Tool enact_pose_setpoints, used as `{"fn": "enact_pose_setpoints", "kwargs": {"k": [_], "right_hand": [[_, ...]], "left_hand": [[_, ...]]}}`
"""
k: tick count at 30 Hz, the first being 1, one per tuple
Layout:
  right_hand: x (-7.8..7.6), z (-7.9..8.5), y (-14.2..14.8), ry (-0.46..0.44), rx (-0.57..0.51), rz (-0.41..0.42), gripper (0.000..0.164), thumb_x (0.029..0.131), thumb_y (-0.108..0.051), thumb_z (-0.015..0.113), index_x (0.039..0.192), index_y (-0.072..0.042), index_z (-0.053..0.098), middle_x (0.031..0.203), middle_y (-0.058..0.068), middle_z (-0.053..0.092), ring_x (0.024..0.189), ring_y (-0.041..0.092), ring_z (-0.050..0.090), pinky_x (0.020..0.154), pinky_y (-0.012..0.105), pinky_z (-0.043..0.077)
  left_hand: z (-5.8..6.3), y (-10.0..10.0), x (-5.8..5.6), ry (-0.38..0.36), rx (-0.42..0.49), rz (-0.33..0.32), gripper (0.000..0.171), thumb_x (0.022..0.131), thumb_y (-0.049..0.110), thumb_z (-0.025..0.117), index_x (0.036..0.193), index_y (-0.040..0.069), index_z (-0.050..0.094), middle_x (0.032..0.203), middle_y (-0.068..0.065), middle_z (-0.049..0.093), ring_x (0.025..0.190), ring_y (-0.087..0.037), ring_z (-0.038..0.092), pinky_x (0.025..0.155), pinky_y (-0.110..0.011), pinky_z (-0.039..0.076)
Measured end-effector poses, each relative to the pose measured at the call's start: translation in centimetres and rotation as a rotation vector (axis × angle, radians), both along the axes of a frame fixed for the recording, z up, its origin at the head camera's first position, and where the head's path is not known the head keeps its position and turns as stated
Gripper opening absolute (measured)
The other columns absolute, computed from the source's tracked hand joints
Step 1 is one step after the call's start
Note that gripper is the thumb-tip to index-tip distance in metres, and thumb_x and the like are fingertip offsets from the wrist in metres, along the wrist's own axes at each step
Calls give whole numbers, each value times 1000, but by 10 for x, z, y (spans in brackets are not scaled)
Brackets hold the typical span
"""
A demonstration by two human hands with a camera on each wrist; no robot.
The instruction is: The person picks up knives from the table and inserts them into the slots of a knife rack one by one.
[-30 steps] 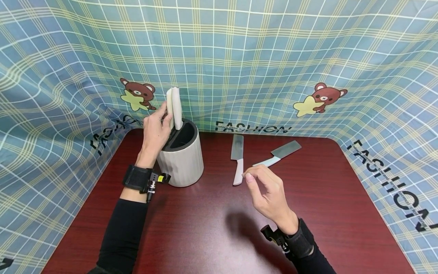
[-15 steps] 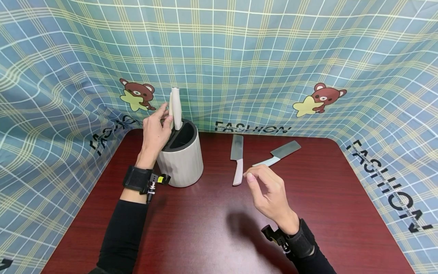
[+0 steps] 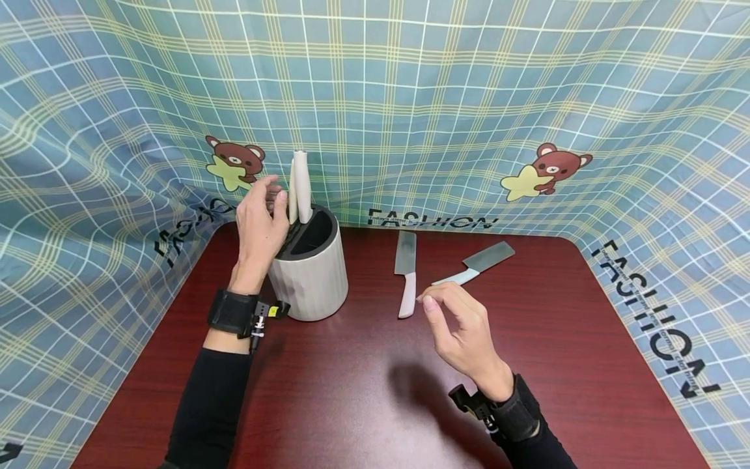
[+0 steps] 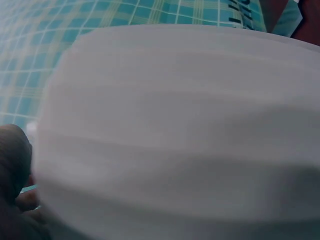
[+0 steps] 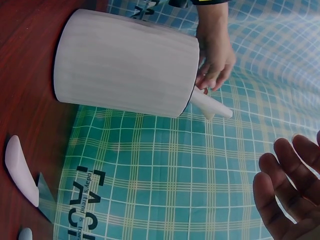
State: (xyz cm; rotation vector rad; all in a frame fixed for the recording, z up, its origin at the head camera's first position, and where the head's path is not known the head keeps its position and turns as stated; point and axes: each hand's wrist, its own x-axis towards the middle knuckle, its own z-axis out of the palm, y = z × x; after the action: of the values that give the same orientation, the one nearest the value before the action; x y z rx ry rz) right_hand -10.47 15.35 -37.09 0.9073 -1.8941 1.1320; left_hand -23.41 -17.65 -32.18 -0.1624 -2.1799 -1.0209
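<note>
My left hand (image 3: 258,225) is just left of two upright knife handles in a ribbed off-white knife holder (image 3: 313,286). Its fingers are loosely bent and hold nothing. The white handle (image 3: 302,185) stands beside a cream handle (image 3: 292,195); the holder hides whatever is below them. In the left wrist view the holder's wall (image 4: 175,125) fills most of the picture. Over the table hovers my right hand (image 3: 465,332), thumb and forefinger close together, gripping nothing. Near it lie a cleaver with a pale pink handle (image 3: 407,296) and a cleaver with a light blue handle (image 3: 459,277).
The dark red table (image 3: 334,391) carries the holder on its left side. The holder's dark top has an open compartment (image 3: 316,231) on the right. A blue checked cloth (image 3: 375,117) with bear prints walls the table at the back and sides.
The cream handle has come down and right, close against the white one. My left hand has let go of it and drawn slightly left. The right hand has stayed in place.
</note>
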Motion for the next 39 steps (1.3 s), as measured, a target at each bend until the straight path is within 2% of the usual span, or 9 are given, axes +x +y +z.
{"fn": "enact_pose_setpoints", "kwargs": {"k": [5, 11, 16, 20, 23, 30, 35, 39], "right_hand": [[-2, 2, 2, -9, 13, -18, 13, 96, -3, 58, 92, -7, 69, 89, 5, 70, 85, 13, 64, 82, 19, 50], [-6, 6, 6, -14, 9, -42, 12, 95, -2, 58, 93, -6, 69, 89, 6, 69, 80, 11, 60, 76, 20, 47], [-10, 9, 9, -20, 6, -50, 13, 94, 0, 59, 96, -6, 70, 90, 4, 69, 79, 9, 57, 74, 19, 46], [-14, 11, 12, -39, 7, -71, 14, 93, 0, 59, 98, -6, 70, 89, 4, 69, 78, 9, 58, 75, 19, 46], [-18, 12, 16, -65, 15, -93, 14, 93, -1, 60, 101, -5, 70, 89, 3, 69, 79, 9, 61, 76, 18, 47], [-36, 10, 29, -135, 54, -150, 18, 96, -3, 59, 111, -4, 68, 99, 5, 69, 84, 11, 61, 75, 18, 48], [-49, 5, 36, -152, 90, -203, 17, 99, -9, 59, 113, -5, 67, 98, 5, 67, 85, 11, 59, 69, 16, 46], [-61, 0, 41, -158, 137, -226, 18, 100, -12, 59, 114, -5, 66, 101, 7, 66, 86, 12, 59, 72, 15, 45]], "left_hand": [[10, 9, 21, 127, 7, 32, 37, 103, 21, 57, 135, 4, 60, 119, -21, 67, 108, -37, 63, 96, -53, 46], [20, 29, 44, 285, -18, 5, 31, 100, 18, 60, 127, 3, 66, 111, -21, 69, 104, -36, 64, 93, -51, 49], [18, 49, 62, 403, -63, -49, 27, 97, 14, 64, 119, -1, 69, 106, -20, 71, 99, -35, 65, 89, -46, 51], [11, 67, 75, 475, -96, -111, 25, 94, 12, 67, 114, -3, 70, 104, -20, 72, 96, -35, 66, 89, -44, 52], [4, 81, 85, 503, -121, -162, 24, 94, 12, 66, 111, -4, 70, 103, -19, 72, 95, -35, 67, 89, -43, 53], [-13, 107, 108, 512, -171, -251, 23, 93, 13, 67, 111, -2, 70, 100, -17, 71, 89, -31, 66, 83, -41, 54], [-24, 119, 118, 507, -173, -297, 22, 94, 12, 66, 110, -1, 70, 100, -14, 71, 89, -28, 66, 81, -39, 53], [-32, 125, 124, 506, -188, -317, 20, 93, 10, 67, 109, 0, 70, 100, -12, 71, 89, -26, 66, 80, -37, 53]]}}
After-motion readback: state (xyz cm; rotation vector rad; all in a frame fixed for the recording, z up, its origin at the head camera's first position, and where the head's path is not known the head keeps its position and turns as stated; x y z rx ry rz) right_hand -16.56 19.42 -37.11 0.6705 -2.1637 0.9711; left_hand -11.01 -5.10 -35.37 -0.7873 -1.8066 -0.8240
